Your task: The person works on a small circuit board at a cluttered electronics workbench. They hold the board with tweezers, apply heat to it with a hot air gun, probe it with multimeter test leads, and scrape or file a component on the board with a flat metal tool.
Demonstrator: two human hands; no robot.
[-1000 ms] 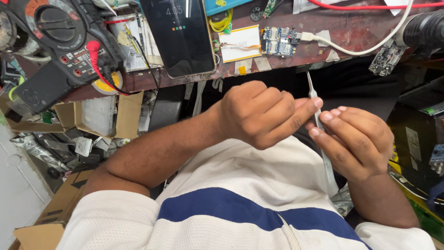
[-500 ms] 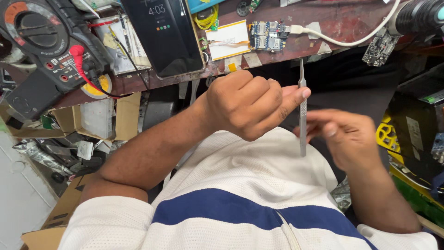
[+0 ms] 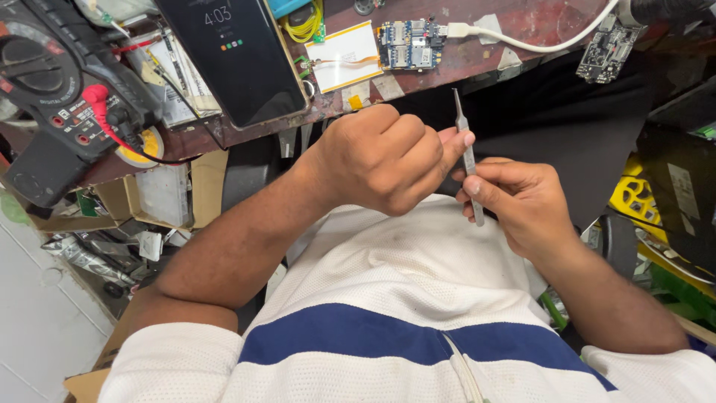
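Right hand pinches slim metal tweezers mid-shaft, tips upward; left hand, curled narrow, steadies them from beside.

Two bare hands, the left hand and right hand, share one thin metal pair of tweezers. At twelve o'clock lie two small circuit boards: blue, dark. One black smartphone at eleven; one black multimeter at ten.
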